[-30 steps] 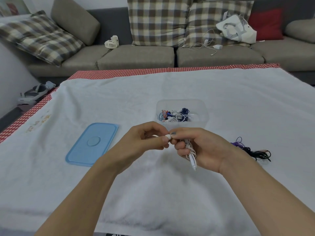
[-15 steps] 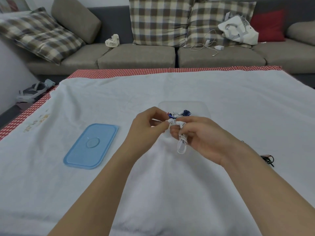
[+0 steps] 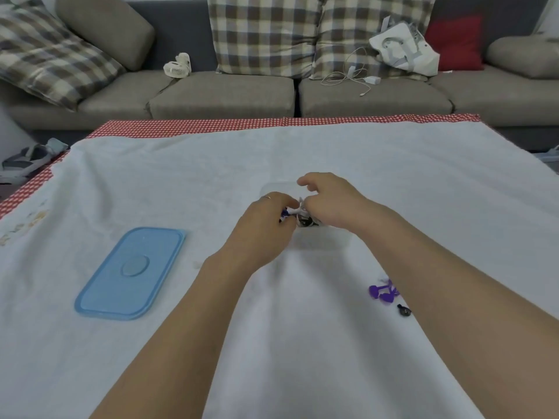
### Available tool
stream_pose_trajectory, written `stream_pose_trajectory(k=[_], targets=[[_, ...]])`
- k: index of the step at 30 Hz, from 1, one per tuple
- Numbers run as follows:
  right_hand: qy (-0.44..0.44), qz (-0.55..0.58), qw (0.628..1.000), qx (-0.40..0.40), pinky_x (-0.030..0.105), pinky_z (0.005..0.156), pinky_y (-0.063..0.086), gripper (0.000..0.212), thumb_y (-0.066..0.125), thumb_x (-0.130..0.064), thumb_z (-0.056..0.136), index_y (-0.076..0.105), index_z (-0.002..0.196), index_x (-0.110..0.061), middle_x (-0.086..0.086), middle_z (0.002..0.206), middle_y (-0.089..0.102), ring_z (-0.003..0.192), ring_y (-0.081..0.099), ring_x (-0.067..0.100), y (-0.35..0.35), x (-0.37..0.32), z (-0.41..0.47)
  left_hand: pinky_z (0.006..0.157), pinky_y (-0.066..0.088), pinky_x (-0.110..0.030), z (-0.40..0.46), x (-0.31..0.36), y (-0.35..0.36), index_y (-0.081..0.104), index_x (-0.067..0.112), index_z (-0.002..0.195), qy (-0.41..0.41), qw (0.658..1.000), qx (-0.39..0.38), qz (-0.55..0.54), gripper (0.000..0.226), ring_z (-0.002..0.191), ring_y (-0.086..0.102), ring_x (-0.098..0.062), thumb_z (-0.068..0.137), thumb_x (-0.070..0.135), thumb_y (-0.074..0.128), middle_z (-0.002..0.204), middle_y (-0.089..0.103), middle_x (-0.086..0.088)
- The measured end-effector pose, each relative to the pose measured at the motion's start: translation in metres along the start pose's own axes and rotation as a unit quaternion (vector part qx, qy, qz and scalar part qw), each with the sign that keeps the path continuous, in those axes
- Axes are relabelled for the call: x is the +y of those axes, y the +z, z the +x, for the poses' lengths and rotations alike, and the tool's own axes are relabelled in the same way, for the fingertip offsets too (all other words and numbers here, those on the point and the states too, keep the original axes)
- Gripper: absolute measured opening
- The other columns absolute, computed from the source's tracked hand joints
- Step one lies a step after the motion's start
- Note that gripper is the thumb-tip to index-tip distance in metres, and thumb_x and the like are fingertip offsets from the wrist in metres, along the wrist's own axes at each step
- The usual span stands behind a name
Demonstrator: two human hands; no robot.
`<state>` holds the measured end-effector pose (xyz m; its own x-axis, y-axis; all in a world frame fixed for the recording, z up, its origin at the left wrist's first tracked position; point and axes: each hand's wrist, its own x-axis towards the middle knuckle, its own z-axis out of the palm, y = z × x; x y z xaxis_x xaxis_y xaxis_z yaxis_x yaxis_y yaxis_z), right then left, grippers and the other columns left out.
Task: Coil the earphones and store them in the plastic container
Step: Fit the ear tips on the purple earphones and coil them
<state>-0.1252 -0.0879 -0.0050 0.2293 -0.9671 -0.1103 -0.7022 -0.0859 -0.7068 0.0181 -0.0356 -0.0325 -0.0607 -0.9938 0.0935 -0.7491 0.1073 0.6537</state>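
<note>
The white earphones (image 3: pixel 302 212) are pinched in the grip of both the left hand (image 3: pixel 266 225) and the right hand (image 3: pixel 328 204). The bundle is held right over the open plastic container (image 3: pixel 325 246), so only a short drop is needed.

Both bare forearms reach forward from the bottom edge and converge at frame centre. Left hand (image 3: pixel 266 220) seen from the back, wrist straight, fingers curled downward and inward toward the right hand, a thin ring on one finger. Right hand (image 3: pixel 328 204) sits just beyond and right of the left, almost touching it; thumb and nearer fingers bent in as in a pinch, index finger raised and crooked above the rest. Fingertips of both hands mostly hidden behind the knuckles. Right forearm crosses the lower right corner.
</note>
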Motion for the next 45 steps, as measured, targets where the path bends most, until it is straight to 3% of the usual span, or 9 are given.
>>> stream_pose_trajectory(k=[7,10,16,22,27,32,38,42,45], targets=[[0.017,0.018,0.988,0.152,0.018,0.073,0.042,0.040,0.047,-0.001,0.090,0.066,0.118,-0.022,-0.002,0.115,0.066,0.102,0.060,0.015,-0.022,0.053,-0.078,0.107,0.036,-0.031,-0.017,0.014,0.018,0.063,0.020,0.131,0.097,0.993,0.027,0.063,0.032,0.134,0.039,-0.022,0.099,0.019,0.056,0.139,0.054,0.001],[0.071,-0.011,0.988,0.134,0.021,0.067,0.045,0.041,0.049,0.003,0.085,0.067,0.111,-0.023,-0.001,0.110,0.065,0.095,0.060,0.019,-0.036,0.080,-0.103,0.105,0.033,-0.032,-0.032,0.023,0.019,0.063,0.026,0.128,0.111,0.992,0.040,0.036,0.032,0.130,0.037,-0.019,0.097,0.022,0.059,0.137,0.052,0.006],[0.071,-0.227,0.970,-0.041,0.037,0.094,0.049,0.043,0.059,-0.003,0.083,0.068,0.115,-0.030,-0.006,0.113,0.058,0.111,0.053,0.022,-0.036,0.099,-0.118,0.097,0.036,-0.031,-0.061,0.025,0.023,0.063,0.027,0.124,0.111,0.993,0.023,0.039,0.032,0.115,0.038,-0.015,0.093,0.024,0.065,0.121,0.049,0.005],[0.036,-0.202,0.979,0.007,0.034,0.080,0.050,0.025,0.070,-0.015,0.081,0.069,0.102,-0.029,-0.005,0.097,0.055,0.100,0.051,0.020,-0.031,0.111,-0.118,0.081,0.035,-0.024,-0.083,0.018,0.036,0.056,0.029,0.126,0.039,0.988,-0.144,0.047,0.032,0.094,0.042,-0.008,0.095,0.028,0.064,0.114,0.047,0.003],[0.008,-0.184,0.982,0.052,0.029,0.062,0.038,0.006,0.067,-0.024,0.088,0.069,0.093,-0.028,-0.001,0.093,0.056,0.086,0.052,0.024,-0.032,0.110,-0.111,0.074,0.039,-0.011,-0.085,0.011,0.033,0.056,0.032,0.126,-0.003,0.988,-0.155,-0.007,0.033,0.091,0.048,-0.001,0.095,0.029,0.066,0.117,0.049,0.005],[-0.058,-0.250,0.960,0.110,0.033,0.080,0.036,0.012,0.065,-0.035,0.092,0.071,0.098,-0.026,-0.006,0.105,0.059,0.108,0.044,0.023,-0.035,0.089,-0.105,0.083,0.041,-0.017,-0.081,0.010,0.031,0.048,0.035,0.137,-0.010,0.990,-0.134,-0.049,0.047,0.102,0.051,-0.005,0.094,0.035,0.068,0.125,0.050,0.006],[-0.107,-0.105,0.982,0.118,0.037,0.066,0.045,0.008,0.060,-0.026,0.094,0.064,0.091,-0.020,0.002,0.086,0.068,0.077,0.059,0.025,-0.032,0.049,-0.109,0.082,0.050,-0.023,-0.073,0.016,0.015,0.034,0.042,0.147,-0.033,0.983,-0.093,-0.157,0.065,0.106,0.058,-0.006,0.092,0.040,0.070,0.124,0.051,0.012],[-0.058,0.127,0.990,-0.005,0.036,0.071,0.056,0.016,0.058,-0.012,0.095,0.064,0.106,-0.022,0.005,0.083,0.075,0.068,0.070,0.022,-0.012,0.027,-0.112,0.077,0.056,-0.030,-0.071,0.002,-0.004,0.051,0.033,0.129,-0.081,0.982,-0.092,-0.144,0.038,0.088,0.064,-0.012,0.095,0.020,0.062,0.113,0.063,0.007],[0.004,0.191,0.976,-0.104,0.032,0.067,0.056,0.018,0.055,-0.005,0.097,0.062,0.113,-0.009,0.012,0.090,0.075,0.069,0.069,0.025,0.012,0.022,-0.113,0.061,0.050,-0.024,-0.073,-0.020,-0.019,0.060,0.025,0.113,-0.124,0.987,-0.090,-0.042,0.022,0.077,0.061,-0.012,0.095,0.014,0.056,0.103,0.064,0.005]])
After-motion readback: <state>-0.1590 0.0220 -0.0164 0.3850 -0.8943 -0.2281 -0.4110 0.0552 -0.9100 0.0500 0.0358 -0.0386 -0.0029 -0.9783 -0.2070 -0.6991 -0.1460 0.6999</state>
